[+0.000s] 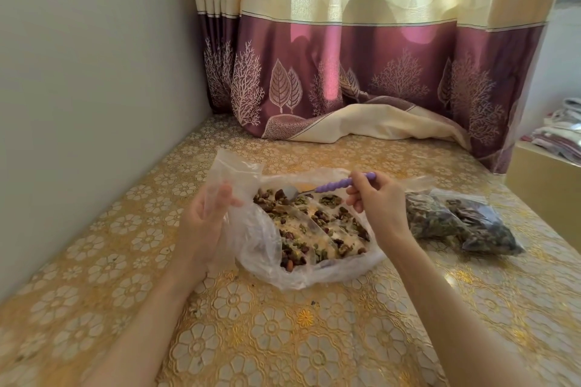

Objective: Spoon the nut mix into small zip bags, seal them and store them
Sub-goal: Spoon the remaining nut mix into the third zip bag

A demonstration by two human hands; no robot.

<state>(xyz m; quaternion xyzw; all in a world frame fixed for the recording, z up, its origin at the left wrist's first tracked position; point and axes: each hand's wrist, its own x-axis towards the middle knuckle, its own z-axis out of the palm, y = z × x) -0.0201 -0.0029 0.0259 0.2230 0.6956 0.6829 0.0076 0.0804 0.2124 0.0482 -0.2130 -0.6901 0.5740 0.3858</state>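
Now the step in hand seems to be scooping, and a good scoop depends on both hands working together. The right hand [375,198] pinches the purple handle of the spoon [317,188] between thumb and fingers, and the metal bowl of the spoon reaches to the left of this hand, its tip down among the nut mix [314,225]. The mix lies spread thin inside the big clear bag [267,248], which is open and flat on the surface [251,324], between the two hands. The left hand [209,214] holds a small zip bag [234,173] with curled fingers, and the bag stands up above this hand, apparently still without nuts, though it is blurred and I cannot tell how wide its mouth is open. To do the step well, I think the spoon should slide low and gather the scattered nuts into a heap before lifting, because the layer is thin and a steep scoop would catch the plastic. The left hand should bring the mouth of the small bag close beside the spoon and keep it wide, so nothing drops on the surface. Just to the right of the right hand lie two filled zip bags [462,226], so part of the task is done.
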